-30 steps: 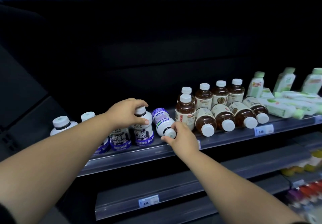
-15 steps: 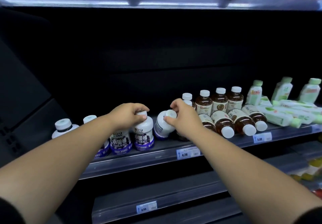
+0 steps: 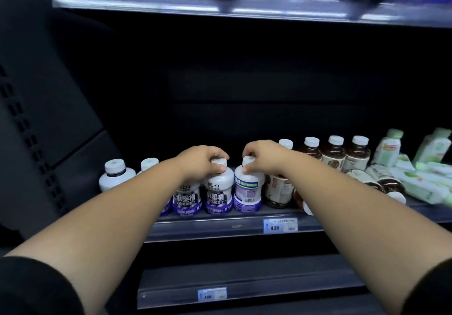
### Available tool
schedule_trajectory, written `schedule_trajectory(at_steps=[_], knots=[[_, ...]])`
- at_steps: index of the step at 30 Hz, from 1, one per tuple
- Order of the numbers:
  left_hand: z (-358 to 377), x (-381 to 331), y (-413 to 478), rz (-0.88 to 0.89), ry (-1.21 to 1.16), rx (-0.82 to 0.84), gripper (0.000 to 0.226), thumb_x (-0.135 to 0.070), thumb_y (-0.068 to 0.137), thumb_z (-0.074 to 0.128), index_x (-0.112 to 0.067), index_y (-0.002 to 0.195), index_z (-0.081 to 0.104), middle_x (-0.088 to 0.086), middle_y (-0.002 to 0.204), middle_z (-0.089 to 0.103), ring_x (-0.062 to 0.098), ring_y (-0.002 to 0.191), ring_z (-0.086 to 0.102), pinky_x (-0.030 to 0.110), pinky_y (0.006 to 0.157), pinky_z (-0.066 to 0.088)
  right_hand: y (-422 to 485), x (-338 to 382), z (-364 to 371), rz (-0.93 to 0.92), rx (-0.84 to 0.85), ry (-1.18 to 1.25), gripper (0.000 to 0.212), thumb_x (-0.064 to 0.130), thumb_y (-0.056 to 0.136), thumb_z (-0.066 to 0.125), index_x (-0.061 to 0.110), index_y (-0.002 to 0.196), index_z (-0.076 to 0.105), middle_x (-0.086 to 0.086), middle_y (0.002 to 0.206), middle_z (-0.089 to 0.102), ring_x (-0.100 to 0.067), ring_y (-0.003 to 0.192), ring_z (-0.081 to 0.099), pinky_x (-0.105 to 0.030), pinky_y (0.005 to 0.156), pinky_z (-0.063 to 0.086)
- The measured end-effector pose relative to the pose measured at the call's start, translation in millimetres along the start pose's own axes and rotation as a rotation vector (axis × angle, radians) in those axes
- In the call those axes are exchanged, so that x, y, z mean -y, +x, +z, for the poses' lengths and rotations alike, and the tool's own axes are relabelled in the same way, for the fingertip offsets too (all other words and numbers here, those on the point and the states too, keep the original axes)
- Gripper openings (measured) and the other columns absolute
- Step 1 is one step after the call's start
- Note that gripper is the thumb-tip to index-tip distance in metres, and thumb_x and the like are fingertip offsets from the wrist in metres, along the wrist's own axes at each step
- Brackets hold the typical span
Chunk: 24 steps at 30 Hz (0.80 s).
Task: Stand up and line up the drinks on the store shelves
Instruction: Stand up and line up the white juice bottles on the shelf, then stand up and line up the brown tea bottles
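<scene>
White juice bottles with purple labels stand in a row on the middle shelf. My left hand grips the cap of one upright bottle. Right beside it, my right hand pinches the cap of another purple-label bottle, which stands upright with its back label facing me. Two more white bottles stand at the left end. Brown tea bottles stand behind my right arm, and several lie on their sides.
Pale green bottles stand at the far right, with several lying flat in front of them. The shelf above carries purple-labelled bottles. A price tag sits on the shelf edge. The lower shelf is dark.
My right hand lifted the lying purple-label bottle by its cap and stood it upright beside the one under my left hand. The camera view rose.
</scene>
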<state>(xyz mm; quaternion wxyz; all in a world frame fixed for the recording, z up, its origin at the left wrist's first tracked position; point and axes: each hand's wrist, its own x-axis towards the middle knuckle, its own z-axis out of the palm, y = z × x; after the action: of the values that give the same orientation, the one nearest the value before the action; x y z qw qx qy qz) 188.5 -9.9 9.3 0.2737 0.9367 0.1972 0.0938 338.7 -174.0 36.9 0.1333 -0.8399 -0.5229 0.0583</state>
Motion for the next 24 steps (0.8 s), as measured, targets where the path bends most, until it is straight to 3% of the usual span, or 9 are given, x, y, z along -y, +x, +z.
schedule_trajectory(at_steps=[3,7,9,11,13,15,18,20,24], knots=[[-2,-1,-1,-0.001,-0.014,0.001,0.035,-0.038,0.088,0.073,-0.042,0.122,0.064,-0.018,0.107,0.067,0.003,0.099,0.062,0.030,0.092,0.051,-1,-1,-4,-0.034,0.093,0.111,0.040,0.013,0.082,0.073,0.031,0.117,0.065,0.011,0.112,0.060,-0.014,0.102,0.061,-0.033,0.087,0.054],[-2,-2,-2,-0.002,-0.023,0.012,0.035,-0.037,0.088,0.072,-0.041,0.122,0.064,-0.017,0.110,0.067,0.003,0.101,0.062,0.030,0.093,0.050,-1,-4,-5,-0.003,-0.022,0.124,0.036,0.029,0.086,0.073,0.024,0.121,0.065,0.008,0.115,0.064,-0.013,0.103,0.061,-0.030,0.089,0.052],[-3,-3,-3,0.000,-0.012,0.010,0.036,-0.037,0.088,0.072,-0.040,0.123,0.064,-0.017,0.111,0.066,0.003,0.101,0.061,0.029,0.093,0.050,1,-7,-4,-0.017,-0.003,0.154,0.029,0.017,0.089,0.069,0.023,0.118,0.067,0.006,0.117,0.066,-0.009,0.103,0.061,-0.023,0.085,0.051],[-3,-4,-4,0.002,-0.003,0.010,0.037,-0.037,0.089,0.072,-0.039,0.124,0.063,-0.016,0.112,0.066,0.004,0.102,0.061,0.030,0.093,0.050,-1,-6,-5,-0.041,0.070,0.207,0.039,0.003,0.089,0.062,0.024,0.122,0.067,0.008,0.122,0.065,-0.008,0.111,0.060,-0.017,0.086,0.047],[-3,-4,-5,0.001,-0.004,0.016,0.037,-0.037,0.089,0.071,-0.039,0.125,0.063,-0.015,0.113,0.066,0.005,0.102,0.062,0.031,0.094,0.051,0,-3,-3,-0.039,0.032,0.183,0.041,0.015,0.089,0.068,0.024,0.129,0.062,0.007,0.123,0.063,-0.012,0.114,0.059,-0.026,0.093,0.049],[-3,-4,-5,-0.001,0.002,0.013,0.038,-0.039,0.088,0.071,-0.040,0.125,0.062,-0.015,0.113,0.066,0.005,0.102,0.062,0.032,0.094,0.052,1,-2,2,0.005,-0.037,0.083,0.044,0.034,0.086,0.074,0.025,0.128,0.061,0.006,0.118,0.062,-0.015,0.108,0.060,-0.032,0.092,0.051],[-3,-4,-5,-0.004,0.037,0.006,0.040,-0.039,0.088,0.071,-0.038,0.127,0.061,-0.014,0.114,0.066,0.006,0.102,0.061,0.032,0.092,0.052,1,-4,5,-0.025,-0.007,0.124,0.031,0.021,0.087,0.073,0.030,0.116,0.067,0.009,0.116,0.064,-0.010,0.106,0.059,-0.028,0.090,0.049],[-4,-4,-5,0.004,0.052,0.009,0.040,-0.038,0.089,0.071,-0.037,0.127,0.061,-0.013,0.115,0.066,0.007,0.103,0.061,0.033,0.094,0.051,0,-5,2,-0.047,0.017,0.167,0.034,0.013,0.087,0.073,0.031,0.115,0.068,0.012,0.116,0.064,-0.007,0.109,0.059,-0.027,0.094,0.047],[-7,-8,-2,0.003,0.095,0.040,0.035,-0.035,0.091,0.070,-0.034,0.125,0.062,-0.011,0.116,0.065,0.010,0.107,0.060,0.032,0.096,0.048,1,-6,5,-0.058,0.003,0.148,0.032,0.013,0.089,0.070,0.034,0.113,0.065,0.012,0.117,0.062,-0.008,0.109,0.058,-0.029,0.095,0.048]])
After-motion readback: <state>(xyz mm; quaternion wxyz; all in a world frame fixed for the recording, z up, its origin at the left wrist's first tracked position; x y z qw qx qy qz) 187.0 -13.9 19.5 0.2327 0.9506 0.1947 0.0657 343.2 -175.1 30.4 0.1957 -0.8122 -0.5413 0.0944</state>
